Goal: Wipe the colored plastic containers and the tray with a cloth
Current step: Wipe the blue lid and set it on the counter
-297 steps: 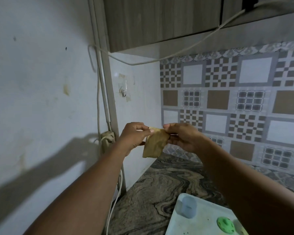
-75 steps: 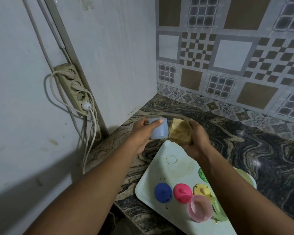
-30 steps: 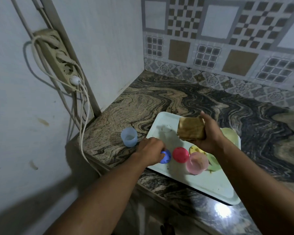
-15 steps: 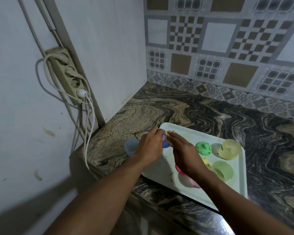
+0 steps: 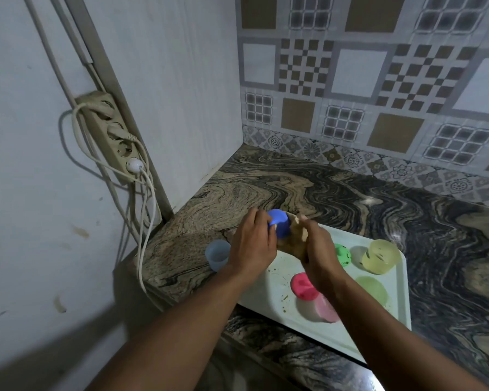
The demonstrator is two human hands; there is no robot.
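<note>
My left hand grips a dark blue container above the left end of the white tray. My right hand holds a tan cloth pressed against that container. On the tray lie a red container, a pink one, a bright green one, a pale green one and a yellow translucent one. A light blue container stands on the counter left of the tray, beside my left wrist.
The marble-patterned counter ends in a front edge below the tray. A white wall closes the left side, with a power strip and hanging cables. Patterned tiles cover the back wall. Crumbs dot the tray.
My left hand has lifted the dark blue container off the tray. My right hand has brought the cloth up against it. The light blue container now stands on the counter.
</note>
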